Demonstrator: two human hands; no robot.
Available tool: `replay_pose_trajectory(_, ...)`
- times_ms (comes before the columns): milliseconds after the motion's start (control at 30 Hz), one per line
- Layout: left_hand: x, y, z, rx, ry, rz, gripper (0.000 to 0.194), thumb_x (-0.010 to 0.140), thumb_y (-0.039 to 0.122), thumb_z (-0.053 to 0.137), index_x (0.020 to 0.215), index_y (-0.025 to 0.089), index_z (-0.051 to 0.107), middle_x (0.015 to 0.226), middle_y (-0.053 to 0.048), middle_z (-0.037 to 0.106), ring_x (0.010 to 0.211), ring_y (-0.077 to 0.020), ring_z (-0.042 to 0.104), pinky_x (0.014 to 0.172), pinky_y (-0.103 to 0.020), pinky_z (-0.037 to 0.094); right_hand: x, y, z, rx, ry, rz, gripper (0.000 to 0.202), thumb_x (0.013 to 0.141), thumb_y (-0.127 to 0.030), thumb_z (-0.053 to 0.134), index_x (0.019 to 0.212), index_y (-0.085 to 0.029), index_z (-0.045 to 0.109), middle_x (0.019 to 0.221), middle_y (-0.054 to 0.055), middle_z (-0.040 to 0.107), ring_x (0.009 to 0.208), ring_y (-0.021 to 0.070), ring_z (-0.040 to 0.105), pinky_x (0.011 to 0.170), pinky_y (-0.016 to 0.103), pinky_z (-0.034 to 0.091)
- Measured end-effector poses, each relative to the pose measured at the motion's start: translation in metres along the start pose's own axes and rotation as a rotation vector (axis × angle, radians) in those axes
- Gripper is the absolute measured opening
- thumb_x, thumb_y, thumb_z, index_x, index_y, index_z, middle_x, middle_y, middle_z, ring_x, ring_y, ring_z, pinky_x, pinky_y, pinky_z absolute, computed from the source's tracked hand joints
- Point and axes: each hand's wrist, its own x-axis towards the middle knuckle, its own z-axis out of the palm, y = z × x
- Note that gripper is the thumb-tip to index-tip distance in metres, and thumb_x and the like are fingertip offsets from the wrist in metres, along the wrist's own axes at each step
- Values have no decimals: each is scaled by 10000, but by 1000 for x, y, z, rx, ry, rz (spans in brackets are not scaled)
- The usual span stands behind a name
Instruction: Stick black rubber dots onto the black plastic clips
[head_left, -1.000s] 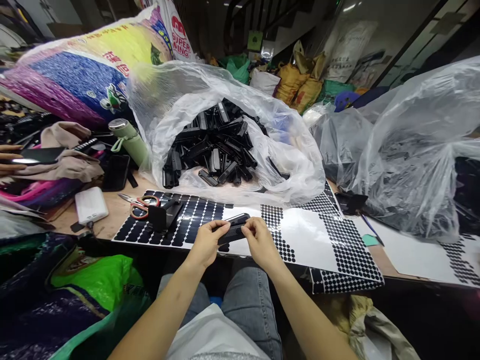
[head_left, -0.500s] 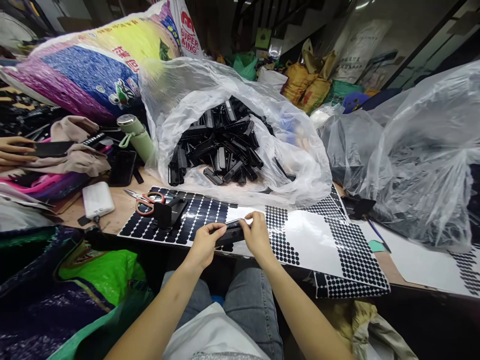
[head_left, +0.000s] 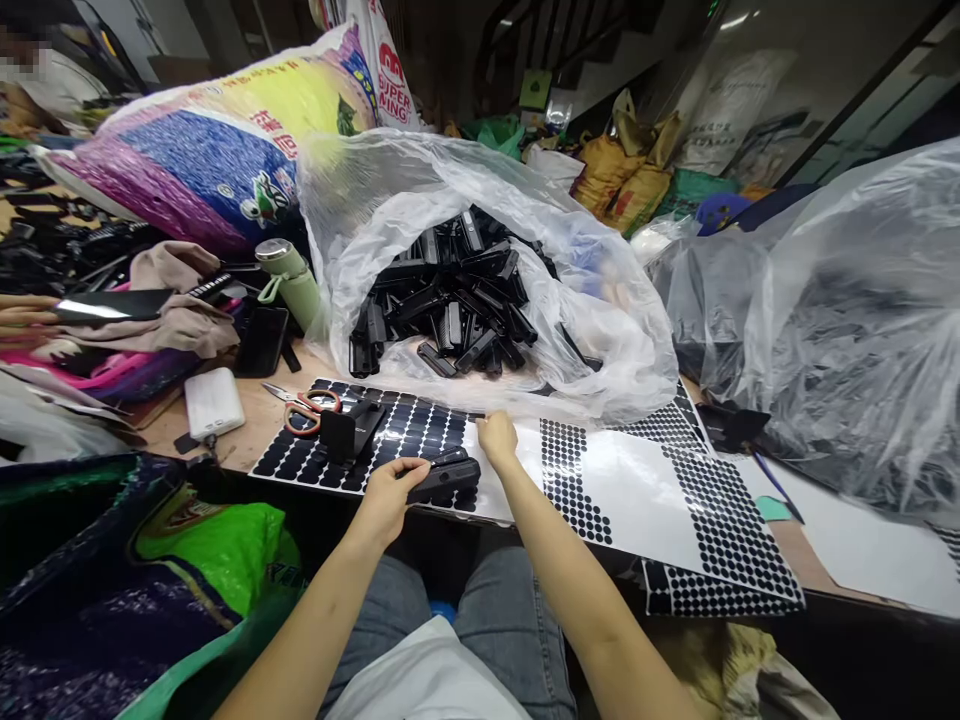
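While your left hand pinches one oblong black piece | your right hand, grip unclear, overlies part-bare black-dotted white sheet | beyond both: clear-plastic bag, black pile remaining.

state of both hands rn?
Left hand: closed, holding a black plastic piece.
Right hand: at the sticker sheet, fingertips mostly hidden; can't tell whether it grips anything.

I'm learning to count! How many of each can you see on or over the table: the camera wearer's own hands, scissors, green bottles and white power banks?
Left hand and right hand: 2
Scissors: 1 pair
Green bottle: 1
White power bank: 1
Total: 5
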Motion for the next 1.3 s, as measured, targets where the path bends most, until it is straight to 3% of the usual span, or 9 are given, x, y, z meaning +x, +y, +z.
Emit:
replay_pose_trajectory(100,1,4,-3,-12,8,11,311,457,239,809,675,112,627,591,-13,630,528,-106,579,514,-205,469,-1,-3,-2,86,-1,13,197,776,-205,483,919,-107,576,1087,216,559,1002,293,544,779,347,397)
replay_pose_trajectory(167,2,7,-5,-23,16,16,301,465,231,805,676,109,628,597,-14,629,527,-101,576,503,-197,462,-5,-3,-8,179,-51,-10,150,772,-205,474,838,-122,580,999,178,597,956,271,561,767,340,404)
replay_pose_trajectory(333,1,19,-10,-58,16,12,276,484,195,794,688,106,631,609,-13,629,545,-106,584,521,-206,477,-40,7,-40,459,-291,-101,189,772,-332,482,746,-161,558,807,49,617,805,161,591,697,274,455)
replay_pose_trajectory(533,-6,24,-2,-31,-76,6,274,510,212,795,715,111,645,634,-18,640,556,-107,587,544,-218,486,-84,22,-72,782,-561,-96,309,612,-432,669,671,-161,533,731,-3,535,709,107,520,749,322,484)
replay_pose_trajectory(733,-17,25,7,-5,-117,31,290,492,235,807,705,117,651,645,-16,647,571,-109,591,560,-214,478,-91,26,-70,783,-527,-91,313,607,-426,678,650,-169,505,648,-44,430,632,86,459,729,332,499)
replay_pose_trajectory(1033,-19,24,6,31,-166,28,282,530,259,793,730,124,648,683,-22,651,604,-121,602,583,-226,486,-101,23,-82,690,-500,-115,258,677,-402,620,664,-173,504,693,-24,454,657,100,477,741,333,502)
replay_pose_trajectory(1300,-20,24,6,42,-168,43,291,520,272,797,727,126,654,688,-26,643,612,-127,596,572,-227,485,-102,26,-77,660,-422,-179,239,710,-398,584,687,-174,507,751,8,490,714,128,507,713,325,511)
